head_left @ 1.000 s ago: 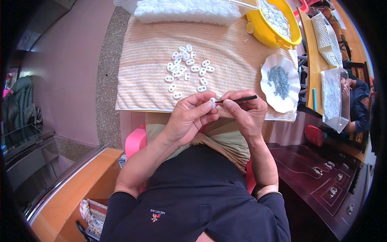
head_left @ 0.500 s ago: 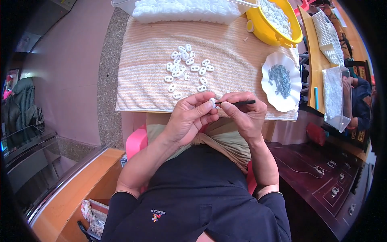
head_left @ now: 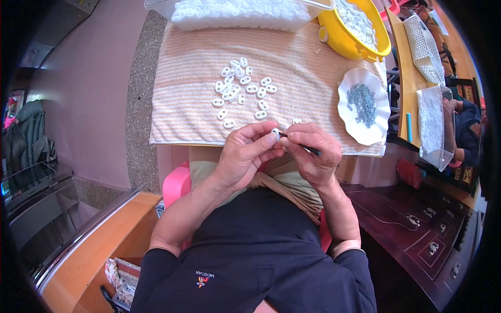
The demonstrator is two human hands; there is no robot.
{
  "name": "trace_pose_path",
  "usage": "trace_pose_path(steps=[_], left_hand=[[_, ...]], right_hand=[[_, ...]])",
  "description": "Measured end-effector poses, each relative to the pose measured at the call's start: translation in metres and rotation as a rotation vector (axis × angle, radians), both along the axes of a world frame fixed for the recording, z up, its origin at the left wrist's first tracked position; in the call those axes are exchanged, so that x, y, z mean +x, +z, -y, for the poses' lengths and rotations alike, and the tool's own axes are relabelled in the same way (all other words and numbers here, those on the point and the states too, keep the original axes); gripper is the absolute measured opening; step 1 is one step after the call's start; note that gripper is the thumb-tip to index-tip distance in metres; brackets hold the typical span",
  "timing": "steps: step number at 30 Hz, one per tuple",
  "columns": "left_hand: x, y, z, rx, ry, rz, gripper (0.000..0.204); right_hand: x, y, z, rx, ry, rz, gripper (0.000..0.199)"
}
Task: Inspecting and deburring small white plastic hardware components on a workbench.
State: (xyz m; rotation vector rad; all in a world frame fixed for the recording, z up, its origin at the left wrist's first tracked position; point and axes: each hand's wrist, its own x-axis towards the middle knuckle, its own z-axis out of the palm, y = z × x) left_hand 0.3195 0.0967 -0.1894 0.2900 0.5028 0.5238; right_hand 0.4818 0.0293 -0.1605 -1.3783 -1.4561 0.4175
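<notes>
Pinched between thumb and fingers of left hand (head_left: pixel 249 148), over near edge of peach-and-white striped towel (head_left: pixel 193 62): small white rounded piece (head_left: pixel 275 133). Gripped between thumb and curled fingers of right hand (head_left: pixel 317 146): slim black rod-shaped tool (head_left: pixel 313 151), tip at the piece, contact unclear. Scattered left of towel's middle: white two-holed oval pieces (head_left: pixel 252 89). Near towel's right edge: white wavy-rimmed dish (head_left: pixel 381 110) of grey slivers (head_left: pixel 361 104). At towel's far right corner: yellow basin (head_left: pixel 334 37), white pieces inside.
</notes>
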Motion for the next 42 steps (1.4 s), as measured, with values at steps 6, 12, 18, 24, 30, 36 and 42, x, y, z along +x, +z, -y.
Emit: trace_pose_path(steps=[6,12,18,24,30,36,42], left_hand=[[-0.001,0.0,0.0,0.023,0.014,-0.011,0.023],[0.0,0.003,0.001,0.079,0.017,-0.033,0.023],[0.0,0.003,0.001,0.129,-0.014,-0.071,0.022],[0.0,0.005,0.003,0.159,-0.052,-0.082,0.021],[0.0,0.008,0.003,0.182,-0.074,-0.083,0.022],[0.001,0.014,0.001,0.271,-0.09,-0.061,0.03],[-0.001,0.011,0.002,0.331,-0.086,-0.111,0.033]], right_hand=[[-0.003,-0.001,-0.001,0.0,-0.013,-0.105,0.021],[0.007,0.006,-0.004,-0.09,0.072,-0.136,0.02],[0.014,0.011,-0.003,-0.173,0.132,-0.184,0.017],[0.021,0.011,-0.001,-0.226,0.179,-0.285,0.014],[0.024,0.014,-0.001,-0.251,0.203,-0.329,0.013],[0.025,0.009,0.001,-0.258,0.225,-0.44,0.011],[0.023,0.009,0.0,-0.3,0.2,-0.497,0.01]])
